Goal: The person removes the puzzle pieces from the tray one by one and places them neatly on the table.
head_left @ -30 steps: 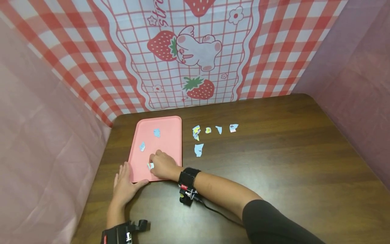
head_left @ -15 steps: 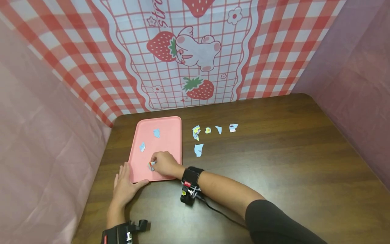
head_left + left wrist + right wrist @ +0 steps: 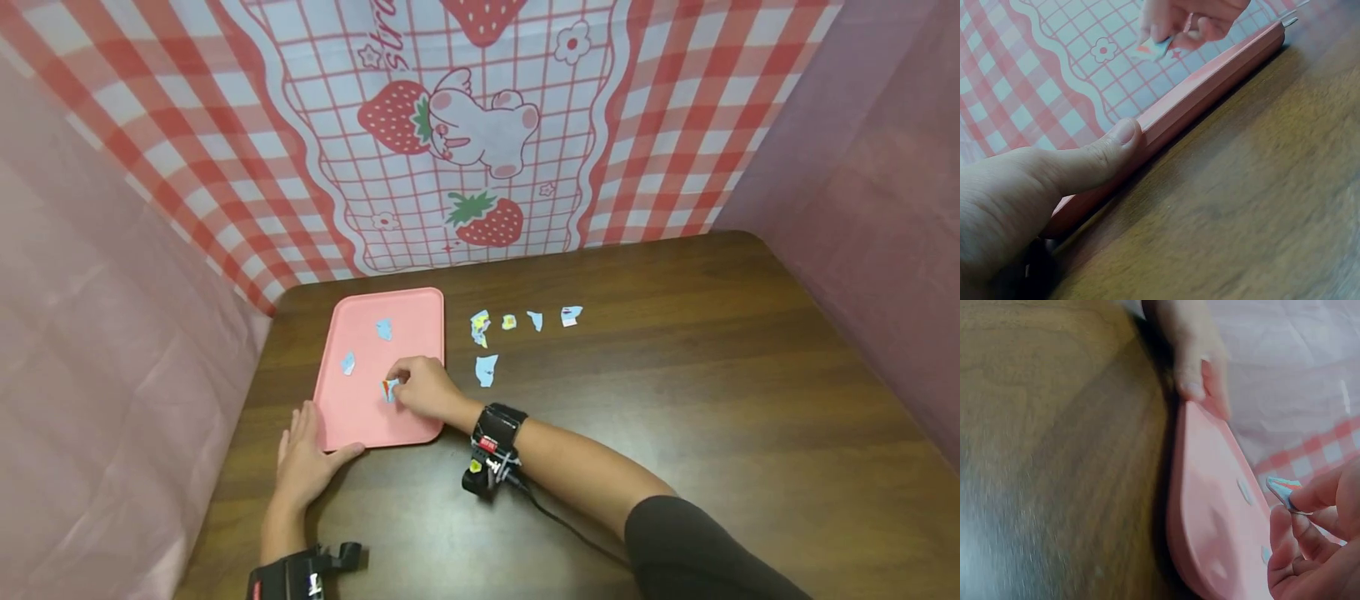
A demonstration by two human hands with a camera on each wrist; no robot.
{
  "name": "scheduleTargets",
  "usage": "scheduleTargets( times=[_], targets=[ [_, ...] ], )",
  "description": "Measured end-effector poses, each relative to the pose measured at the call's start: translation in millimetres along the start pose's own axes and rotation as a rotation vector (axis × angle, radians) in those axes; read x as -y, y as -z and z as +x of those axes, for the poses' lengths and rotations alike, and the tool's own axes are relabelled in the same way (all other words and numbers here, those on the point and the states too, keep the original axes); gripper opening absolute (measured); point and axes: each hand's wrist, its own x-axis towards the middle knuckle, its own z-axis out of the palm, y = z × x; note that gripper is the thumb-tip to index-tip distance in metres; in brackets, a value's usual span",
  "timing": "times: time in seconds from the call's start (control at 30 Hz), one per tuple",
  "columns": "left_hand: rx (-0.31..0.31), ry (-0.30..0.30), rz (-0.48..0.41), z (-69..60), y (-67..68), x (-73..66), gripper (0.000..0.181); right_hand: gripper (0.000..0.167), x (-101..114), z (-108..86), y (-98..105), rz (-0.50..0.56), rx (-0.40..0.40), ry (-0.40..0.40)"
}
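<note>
Presently the pink tray [image 3: 360,425] holds two scraps [image 3: 348,363], right fingers [image 3: 1319,489] pinching another piece [image 3: 1279,489] above, left fingers [image 3: 309,417] spread at its rim [image 3: 390,292].

The brown wood-grain counter [image 3: 712,367] has rounded far corners, and a pale sheen of light [image 3: 985,556] lies on part of its top. Along its far edge hangs a cloth [image 3: 675,108] in red-and-white check, its middle a white panel with a wavy border and thin red grid lines, printed with strawberries [image 3: 491,223], flowers [image 3: 573,42], small stars and a white animal [image 3: 487,125] turned on its side. A creased pale pink curtain [image 3: 90,333] drops beside the left edge, and a duskier pink-mauve drape [image 3: 870,192], more shaded, beside the right.
</note>
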Motion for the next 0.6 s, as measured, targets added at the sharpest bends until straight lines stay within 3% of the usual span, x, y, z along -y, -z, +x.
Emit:
scheduleTargets(
  times=[0.33,0.6],
  targets=[
    [0.007,0.002,0.001,-1.8,-0.7,-0.2,0.123,0.019,-14.0,-6.6,29.3,0.05,-0.081,-0.064],
    [0.009,0.001,0.0,-1.4,1.0,-1.7,0.124,0.021,-38.8,-12.4,55.5,0.099,-0.157,-0.071]
  ],
)
